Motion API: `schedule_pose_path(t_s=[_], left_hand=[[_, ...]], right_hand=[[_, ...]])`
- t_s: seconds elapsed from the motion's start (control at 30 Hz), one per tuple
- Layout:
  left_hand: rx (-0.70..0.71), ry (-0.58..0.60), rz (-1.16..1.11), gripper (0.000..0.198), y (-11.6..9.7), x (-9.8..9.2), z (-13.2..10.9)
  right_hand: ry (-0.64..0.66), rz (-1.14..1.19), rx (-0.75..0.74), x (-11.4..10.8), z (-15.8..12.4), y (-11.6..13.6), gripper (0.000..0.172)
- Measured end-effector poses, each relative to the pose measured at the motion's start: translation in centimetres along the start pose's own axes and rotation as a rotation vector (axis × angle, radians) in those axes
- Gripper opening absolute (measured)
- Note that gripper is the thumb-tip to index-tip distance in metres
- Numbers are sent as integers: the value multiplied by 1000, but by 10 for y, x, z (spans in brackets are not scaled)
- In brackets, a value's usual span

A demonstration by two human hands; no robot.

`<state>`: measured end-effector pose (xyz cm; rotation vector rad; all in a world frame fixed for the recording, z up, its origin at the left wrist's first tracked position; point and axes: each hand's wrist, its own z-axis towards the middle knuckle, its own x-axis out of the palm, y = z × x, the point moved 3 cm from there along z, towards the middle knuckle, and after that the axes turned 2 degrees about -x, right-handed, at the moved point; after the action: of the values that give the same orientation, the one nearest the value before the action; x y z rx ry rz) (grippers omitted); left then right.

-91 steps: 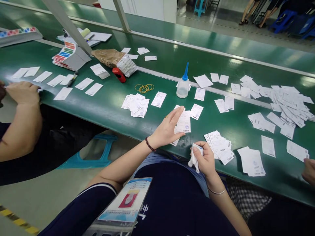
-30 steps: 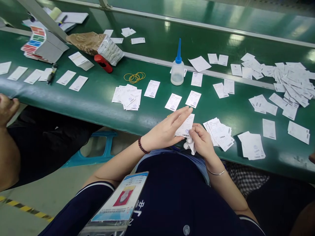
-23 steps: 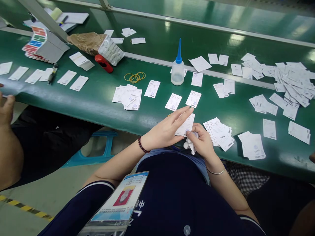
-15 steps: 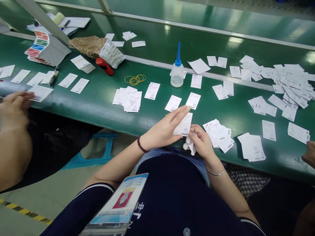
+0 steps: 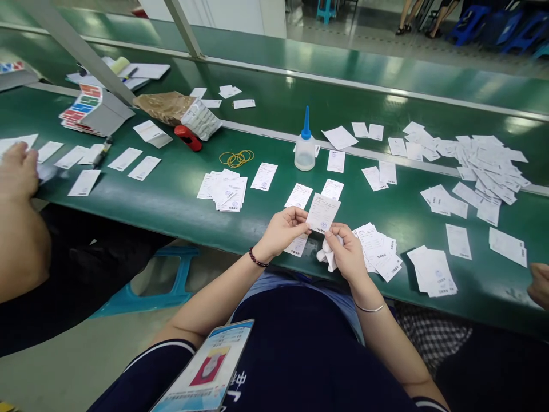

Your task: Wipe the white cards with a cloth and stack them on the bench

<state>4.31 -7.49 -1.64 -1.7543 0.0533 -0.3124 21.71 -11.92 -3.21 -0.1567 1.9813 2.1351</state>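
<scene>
Head view: printed paper slip [image 5: 323, 213] is pinched at its lower corners betw. thumb & fingers of L hand [image 5: 281, 232] and R hand [image 5: 347, 252], held just above green workbench [image 5: 180, 220]. White cloth [image 5: 328, 256] is bunched by R hand; loose slip stack [image 5: 377, 252] lies just beside it, on bench.

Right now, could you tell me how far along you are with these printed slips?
The stacked pile in the middle and the one at right look handled already. In hand: a printed slip pinched by the left hand and right hand. Still to go: a loose heap of slips scattered at the far right of the green bench.
</scene>
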Motion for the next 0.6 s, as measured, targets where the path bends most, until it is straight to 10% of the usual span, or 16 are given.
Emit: schedule_pose_path(t_s=[0.6], left_hand=[[192, -723, -101, 24, -30, -131, 20]], right_hand=[[37, -72, -3, -6, -8, -14, 33]])
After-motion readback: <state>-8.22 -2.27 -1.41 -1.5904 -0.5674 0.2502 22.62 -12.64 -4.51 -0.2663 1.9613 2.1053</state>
